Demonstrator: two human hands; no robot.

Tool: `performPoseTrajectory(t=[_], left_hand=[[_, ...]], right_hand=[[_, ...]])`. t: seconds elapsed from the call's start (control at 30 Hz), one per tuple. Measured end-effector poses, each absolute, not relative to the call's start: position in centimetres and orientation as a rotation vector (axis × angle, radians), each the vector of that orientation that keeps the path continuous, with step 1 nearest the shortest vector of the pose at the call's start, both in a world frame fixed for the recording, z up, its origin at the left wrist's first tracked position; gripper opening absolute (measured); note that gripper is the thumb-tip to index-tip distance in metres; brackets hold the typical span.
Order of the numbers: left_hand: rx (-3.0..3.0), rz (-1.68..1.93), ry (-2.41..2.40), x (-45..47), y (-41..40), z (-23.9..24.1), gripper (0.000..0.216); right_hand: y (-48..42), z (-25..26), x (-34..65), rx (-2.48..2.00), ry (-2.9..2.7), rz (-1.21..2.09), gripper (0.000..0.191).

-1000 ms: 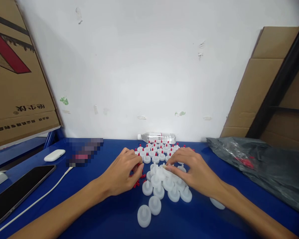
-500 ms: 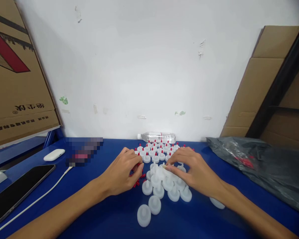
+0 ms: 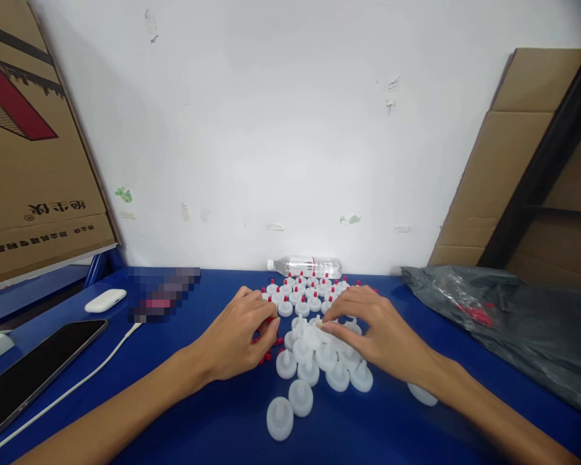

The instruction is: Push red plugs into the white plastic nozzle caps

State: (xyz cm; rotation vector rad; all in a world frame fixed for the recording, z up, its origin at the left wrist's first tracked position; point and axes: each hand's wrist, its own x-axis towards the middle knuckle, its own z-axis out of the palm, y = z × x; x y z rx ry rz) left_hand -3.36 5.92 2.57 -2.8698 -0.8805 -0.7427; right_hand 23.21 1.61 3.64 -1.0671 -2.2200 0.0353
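Note:
My left hand (image 3: pixel 242 336) is closed in a pinch, a small red tip cap (image 3: pixel 270 319) showing at its fingertips. Loose red tip caps (image 3: pixel 268 355) lie under and beside that hand, partly hidden by it. My right hand (image 3: pixel 372 323) pinches a white nozzle cap (image 3: pixel 318 327) at the top of a heap. Round white nozzle caps without red tips (image 3: pixel 337 376) lie around it on the blue table (image 3: pixel 213 420). Two more nozzle caps (image 3: pixel 279 418) lie nearer to me. Behind both hands stand several white nozzle caps with red tips (image 3: pixel 302 306).
A clear plastic bottle (image 3: pixel 303 266) lies along the wall. On the left are a phone (image 3: pixel 39 368), a white cable (image 3: pixel 90 374), a white earphone case (image 3: pixel 105 301) and a cardboard box (image 3: pixel 39 168). A dark grey plastic bag (image 3: pixel 523 329) covers the right side.

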Motion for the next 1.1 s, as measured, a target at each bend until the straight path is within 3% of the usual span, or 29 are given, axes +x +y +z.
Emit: performPoseTrajectory(t=[1.1], left_hand=[[-2.857,-0.738,-0.892,-3.4,5.7,2.5,0.023]], right_hand=[[1.1,4.5,23.7,-1.067,-2.303,0.043,0.026]])
